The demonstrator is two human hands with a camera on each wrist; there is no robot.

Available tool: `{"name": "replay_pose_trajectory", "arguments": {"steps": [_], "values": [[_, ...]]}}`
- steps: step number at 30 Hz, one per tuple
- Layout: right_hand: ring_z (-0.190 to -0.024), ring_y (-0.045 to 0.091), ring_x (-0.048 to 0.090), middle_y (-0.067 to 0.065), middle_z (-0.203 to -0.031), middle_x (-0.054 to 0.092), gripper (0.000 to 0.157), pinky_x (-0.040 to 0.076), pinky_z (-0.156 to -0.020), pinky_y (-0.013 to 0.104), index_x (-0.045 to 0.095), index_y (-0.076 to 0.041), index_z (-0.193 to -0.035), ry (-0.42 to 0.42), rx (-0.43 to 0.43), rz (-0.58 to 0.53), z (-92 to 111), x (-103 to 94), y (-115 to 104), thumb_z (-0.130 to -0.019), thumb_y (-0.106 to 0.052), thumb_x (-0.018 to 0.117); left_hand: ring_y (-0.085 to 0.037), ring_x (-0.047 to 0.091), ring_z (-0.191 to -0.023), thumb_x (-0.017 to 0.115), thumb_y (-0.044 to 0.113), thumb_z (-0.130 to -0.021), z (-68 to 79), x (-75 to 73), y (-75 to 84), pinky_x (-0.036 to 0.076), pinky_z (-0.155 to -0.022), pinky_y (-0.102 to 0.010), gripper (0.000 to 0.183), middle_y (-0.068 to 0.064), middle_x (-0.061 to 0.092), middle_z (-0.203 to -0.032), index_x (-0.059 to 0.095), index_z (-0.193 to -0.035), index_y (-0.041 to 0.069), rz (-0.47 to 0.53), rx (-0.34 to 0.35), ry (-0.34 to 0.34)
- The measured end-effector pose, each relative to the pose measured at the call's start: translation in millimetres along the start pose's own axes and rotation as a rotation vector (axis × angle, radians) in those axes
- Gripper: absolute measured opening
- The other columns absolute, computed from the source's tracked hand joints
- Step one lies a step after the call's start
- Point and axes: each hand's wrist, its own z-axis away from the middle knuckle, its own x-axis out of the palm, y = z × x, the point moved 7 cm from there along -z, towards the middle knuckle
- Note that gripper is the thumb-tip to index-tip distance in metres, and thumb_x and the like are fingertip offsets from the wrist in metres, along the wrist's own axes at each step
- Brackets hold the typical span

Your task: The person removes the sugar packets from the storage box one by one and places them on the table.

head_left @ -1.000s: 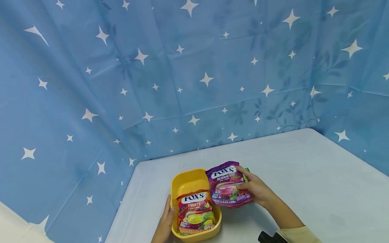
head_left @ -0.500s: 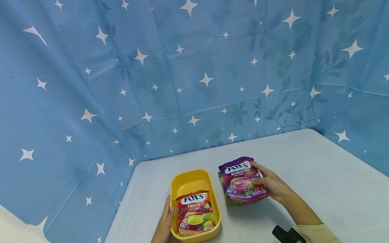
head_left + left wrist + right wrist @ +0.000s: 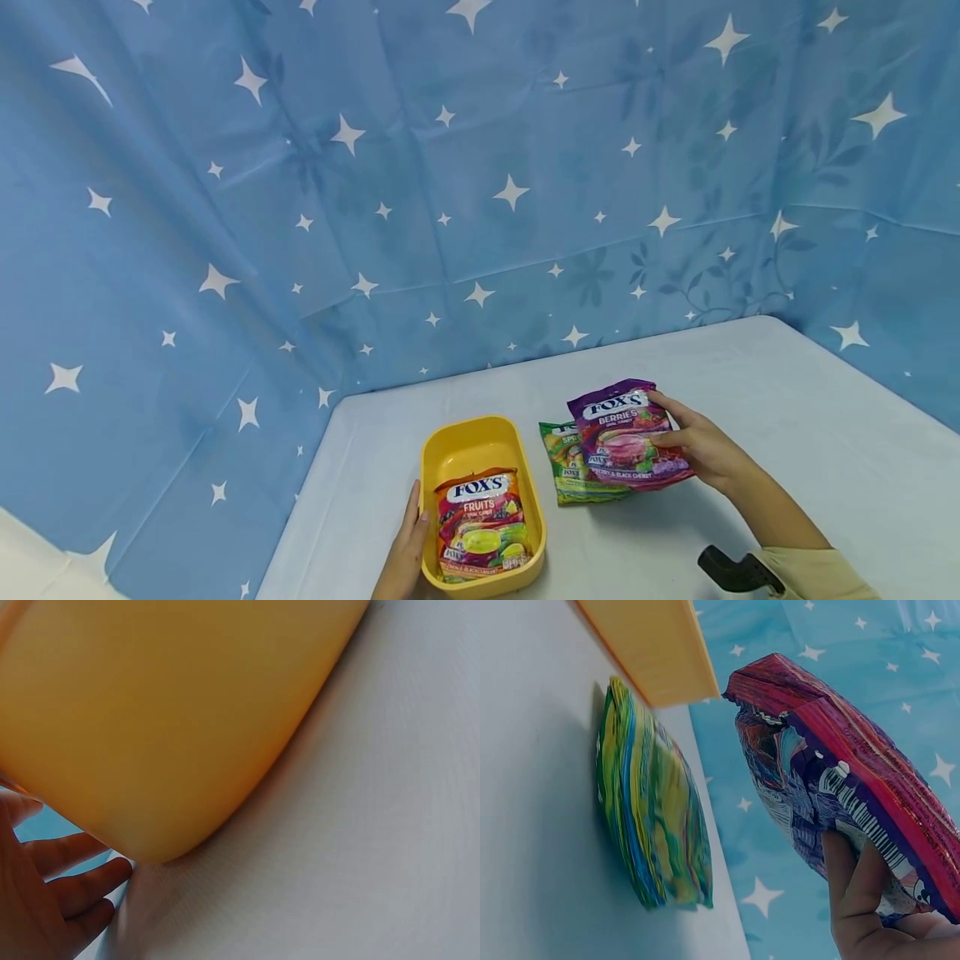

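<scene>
In the head view, my right hand (image 3: 697, 442) grips a purple candy bag labelled FOX'S Berries (image 3: 626, 437) by its right side, thumb across the front. The right wrist view shows fingers (image 3: 855, 892) bent against the back of this bag, which is held up off the table. A green candy bag (image 3: 570, 471) lies on the table, partly hidden behind the purple one. My left hand (image 3: 407, 550) rests along the left side of a yellow tub (image 3: 450, 442), its fingers extended at the wall. Inside the tub's near part lies an orange-red FOX'S Fruits bag (image 3: 482, 525).
A white-covered table (image 3: 787, 417) spreads right of the tub and behind it. Blue curtains with white stars (image 3: 510, 192) hang along the back and sides. A black wrist-worn device (image 3: 738, 573) shows at my right sleeve.
My right hand has moved right with the purple bag, away from beside the tub. The green bag, earlier mostly behind it, now lies on the table. My left hand has stayed at the tub.
</scene>
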Motion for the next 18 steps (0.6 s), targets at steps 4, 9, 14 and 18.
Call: {"name": "replay_pose_trajectory", "arguments": {"steps": [4, 9, 14, 18], "values": [[-0.112, 0.028, 0.042, 0.02, -0.149, -0.023, 0.077, 0.053, -0.084, 0.03, 0.004, -0.023, -0.147, -0.001, 0.003, 0.012, 0.0, -10.1, 0.0, -0.089, -0.01, 0.053, -0.049, 0.007, -0.134, 0.025, 0.044, -0.099, -1.1, -0.1, -0.7, 0.032, -0.1, -0.056, 0.065, -0.023, -0.002, -0.151, -0.005, -0.148, 0.013, -0.001, -0.001, 0.007], [-0.109, 0.025, 0.042, 0.02, -0.147, -0.027, 0.078, 0.053, -0.082, 0.027, 0.002, -0.024, -0.147, -0.01, -0.006, 0.034, -1.2, -22.3, 0.3, -0.09, -0.01, 0.053, -0.05, 0.009, -0.133, 0.026, 0.045, -0.098, 0.9, -1.1, -0.9, 0.033, -0.099, -0.056, 0.066, -0.023, -0.002, -0.151, -0.005, -0.148, 0.013, -0.001, -0.015, 0.005], [-0.107, 0.023, 0.044, 0.021, -0.147, -0.028, 0.078, 0.053, -0.082, 0.028, 0.002, -0.024, -0.147, -0.013, 0.004, 0.067, -2.3, -33.7, 2.9, -0.09, -0.011, 0.053, -0.049, 0.007, -0.134, 0.027, 0.045, -0.098, 2.8, -3.9, 1.2, 0.031, -0.1, -0.056, 0.066, -0.022, -0.002, -0.151, -0.005, -0.148, 0.015, 0.0, -0.023, 0.009], [-0.102, 0.02, 0.047, 0.022, -0.146, -0.028, 0.077, 0.053, -0.08, 0.028, 0.002, -0.026, -0.147, -0.012, 0.011, 0.094, -2.4, -45.8, 5.7, -0.09, -0.011, 0.052, -0.048, 0.006, -0.135, 0.027, 0.045, -0.098, 2.4, -4.1, 2.5, 0.028, -0.102, -0.058, 0.066, -0.021, -0.002, -0.152, -0.005, -0.148, 0.015, -0.017, -0.011, 0.007]]}}
